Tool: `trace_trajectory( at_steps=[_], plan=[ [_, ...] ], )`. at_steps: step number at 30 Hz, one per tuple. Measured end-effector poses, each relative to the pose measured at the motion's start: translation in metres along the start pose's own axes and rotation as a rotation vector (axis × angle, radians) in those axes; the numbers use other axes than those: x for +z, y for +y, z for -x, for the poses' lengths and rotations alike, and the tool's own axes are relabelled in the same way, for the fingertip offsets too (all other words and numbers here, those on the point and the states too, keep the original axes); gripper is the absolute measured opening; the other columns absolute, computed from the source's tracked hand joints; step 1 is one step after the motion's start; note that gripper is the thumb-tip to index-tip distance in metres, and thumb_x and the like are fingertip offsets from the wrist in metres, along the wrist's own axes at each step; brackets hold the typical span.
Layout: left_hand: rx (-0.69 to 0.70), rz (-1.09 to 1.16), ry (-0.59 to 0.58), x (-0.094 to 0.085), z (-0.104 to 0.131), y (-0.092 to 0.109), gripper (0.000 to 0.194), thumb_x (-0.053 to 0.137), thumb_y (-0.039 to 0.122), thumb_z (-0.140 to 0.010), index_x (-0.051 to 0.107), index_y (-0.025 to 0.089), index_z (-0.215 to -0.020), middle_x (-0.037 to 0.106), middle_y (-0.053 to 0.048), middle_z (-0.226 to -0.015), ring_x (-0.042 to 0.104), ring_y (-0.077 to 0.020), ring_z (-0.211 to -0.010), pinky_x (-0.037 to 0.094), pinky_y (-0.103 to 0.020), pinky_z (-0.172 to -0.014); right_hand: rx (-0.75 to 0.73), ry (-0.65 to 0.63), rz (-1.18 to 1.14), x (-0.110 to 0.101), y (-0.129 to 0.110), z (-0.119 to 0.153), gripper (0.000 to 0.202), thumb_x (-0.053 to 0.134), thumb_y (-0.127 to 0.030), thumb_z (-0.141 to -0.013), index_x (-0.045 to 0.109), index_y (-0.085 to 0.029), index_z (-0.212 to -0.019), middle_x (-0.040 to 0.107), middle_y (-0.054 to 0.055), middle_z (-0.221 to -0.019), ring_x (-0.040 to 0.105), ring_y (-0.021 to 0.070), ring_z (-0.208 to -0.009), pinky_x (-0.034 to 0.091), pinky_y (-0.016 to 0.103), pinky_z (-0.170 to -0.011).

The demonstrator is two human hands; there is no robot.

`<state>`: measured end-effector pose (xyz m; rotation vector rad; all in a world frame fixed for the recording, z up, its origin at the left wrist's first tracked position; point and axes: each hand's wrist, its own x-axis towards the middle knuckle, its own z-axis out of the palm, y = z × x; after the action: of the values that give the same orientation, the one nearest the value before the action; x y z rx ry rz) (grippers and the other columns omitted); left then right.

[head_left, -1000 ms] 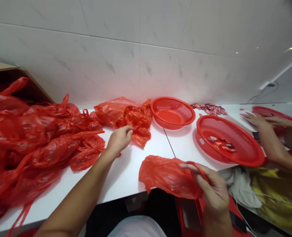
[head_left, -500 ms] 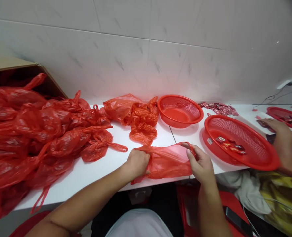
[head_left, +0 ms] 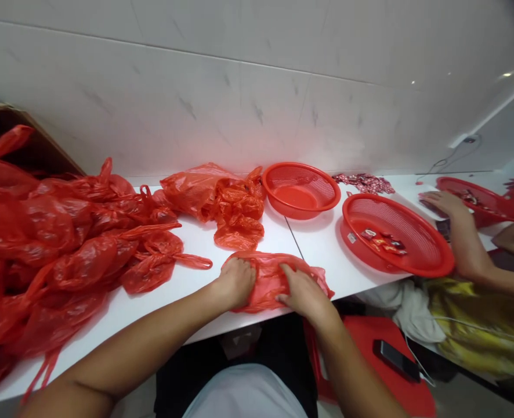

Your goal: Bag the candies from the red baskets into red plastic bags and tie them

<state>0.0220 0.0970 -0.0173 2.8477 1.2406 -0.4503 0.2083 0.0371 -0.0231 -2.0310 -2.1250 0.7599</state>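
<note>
A thin red plastic bag (head_left: 268, 281) lies crumpled at the table's front edge, under both my hands. My left hand (head_left: 238, 283) is closed on its left part, fingers curled into the plastic. Over the right part is my right hand (head_left: 304, 290), thumb and forefinger bent around a fold of the film; its other fingers are hidden. Left of the hands, a pile of filled, knotted red bags (head_left: 78, 232) covers the table. Behind them sit more crumpled red bags (head_left: 239, 215).
One round red basket (head_left: 300, 203) stands near the wall. Another basket (head_left: 422, 255), holding several small wrapped packets (head_left: 385, 241), is to the right. Small patterned packets (head_left: 365, 183) lie behind. A co-worker's arm (head_left: 468, 244) reaches in at right. A phone (head_left: 396, 360) rests on a red stool (head_left: 357, 337).
My right hand has moved left, closer to my left hand, and the stretched bag is now bunched and flatter on the table. The view has turned slightly right.
</note>
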Motion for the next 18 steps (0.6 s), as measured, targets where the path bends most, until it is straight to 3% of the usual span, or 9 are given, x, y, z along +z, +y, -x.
trace_trajectory(
  at_steps=[2, 4, 6, 10, 12, 13, 15, 17, 18],
  plan=[
    [0.170, 0.028, 0.126, 0.004, 0.006, -0.003, 0.034, 0.075, 0.026, -0.083, 0.074, 0.008, -0.112, 0.075, -0.022, -0.107, 0.071, -0.0361, -0.103, 0.053, -0.045, -0.092, 0.050, -0.064, 0.009, 0.001, 0.027, -0.022, 0.107, 0.087, -0.025, -0.069, 0.037, -0.018, -0.163, 0.061, 0.022, -0.144, 0.061, 0.0381, -0.132, 0.049, 0.047, -0.107],
    [0.327, 0.067, 0.237, 0.008, 0.011, -0.007, 0.031, 0.070, 0.022, -0.087, 0.072, 0.012, -0.116, 0.073, -0.018, -0.116, 0.069, -0.0325, -0.109, 0.053, -0.042, -0.096, 0.038, -0.093, -0.036, -0.001, 0.046, -0.033, 0.115, 0.088, -0.021, -0.063, 0.034, -0.020, -0.165, 0.052, 0.021, -0.156, 0.057, 0.0369, -0.139, 0.046, 0.044, -0.111],
    [0.374, 0.101, 0.268, 0.013, 0.014, -0.013, 0.034, 0.071, 0.022, -0.088, 0.069, 0.015, -0.121, 0.072, -0.015, -0.123, 0.068, -0.0305, -0.113, 0.052, -0.041, -0.098, 0.018, -0.105, -0.122, -0.006, 0.053, -0.033, 0.113, 0.086, -0.021, -0.064, 0.034, -0.020, -0.165, 0.049, 0.019, -0.160, 0.055, 0.0344, -0.141, 0.045, 0.043, -0.114],
    [0.263, 0.155, 0.211, 0.019, 0.016, -0.032, 0.048, 0.082, 0.035, -0.081, 0.069, 0.017, -0.123, 0.072, -0.015, -0.119, 0.068, -0.0326, -0.109, 0.052, -0.044, -0.099, -0.172, -0.060, -0.400, -0.016, 0.068, 0.015, 0.080, 0.081, -0.042, -0.075, 0.058, -0.024, -0.150, 0.059, 0.014, -0.152, 0.055, 0.0335, -0.142, 0.040, 0.050, -0.120],
    [0.244, 0.173, 0.206, 0.024, 0.017, -0.043, 0.047, 0.083, 0.040, -0.079, 0.071, 0.015, -0.117, 0.073, -0.015, -0.110, 0.068, -0.0336, -0.105, 0.051, -0.046, -0.100, -0.332, -0.033, -0.666, -0.023, 0.095, 0.055, 0.073, 0.086, -0.060, -0.065, 0.072, -0.027, -0.129, 0.071, 0.014, -0.133, 0.064, 0.0367, -0.130, 0.048, 0.054, -0.111],
    [0.244, 0.180, 0.216, 0.026, 0.018, -0.047, 0.045, 0.082, 0.041, -0.079, 0.072, 0.015, -0.114, 0.072, -0.015, -0.107, 0.068, -0.0336, -0.103, 0.050, -0.046, -0.100, -0.316, 0.126, -0.860, -0.028, 0.113, 0.073, 0.071, 0.085, -0.069, -0.058, 0.075, -0.029, -0.115, 0.076, 0.015, -0.114, 0.071, 0.0375, -0.115, 0.055, 0.056, -0.101],
    [0.239, 0.198, 0.249, 0.031, 0.019, -0.053, 0.037, 0.079, 0.040, -0.081, 0.072, 0.015, -0.108, 0.071, -0.014, -0.104, 0.067, -0.0328, -0.101, 0.050, -0.047, -0.099, -0.091, 0.681, -1.226, -0.039, 0.157, 0.098, 0.059, 0.077, -0.081, -0.057, 0.071, -0.033, -0.092, 0.067, 0.010, -0.073, 0.071, 0.0295, -0.068, 0.060, 0.051, -0.071],
    [0.228, 0.230, 0.290, 0.034, 0.020, -0.056, 0.027, 0.073, 0.032, -0.084, 0.072, 0.017, -0.107, 0.070, -0.014, -0.106, 0.066, -0.0313, -0.101, 0.050, -0.045, -0.096, 0.413, 1.073, -1.344, -0.051, 0.198, 0.099, 0.043, 0.077, -0.067, -0.070, 0.065, -0.033, -0.093, 0.062, 0.007, -0.072, 0.064, 0.0221, -0.059, 0.057, 0.049, -0.070],
    [0.217, 0.260, 0.315, 0.035, 0.020, -0.056, 0.024, 0.070, 0.026, -0.084, 0.072, 0.017, -0.107, 0.070, -0.013, -0.106, 0.066, -0.0305, -0.101, 0.050, -0.044, -0.095, 0.525, 1.176, -1.329, -0.055, 0.215, 0.092, 0.035, 0.072, -0.061, -0.079, 0.059, -0.032, -0.095, 0.059, 0.004, -0.072, 0.059, 0.0184, -0.054, 0.055, 0.047, -0.067]
  ],
)
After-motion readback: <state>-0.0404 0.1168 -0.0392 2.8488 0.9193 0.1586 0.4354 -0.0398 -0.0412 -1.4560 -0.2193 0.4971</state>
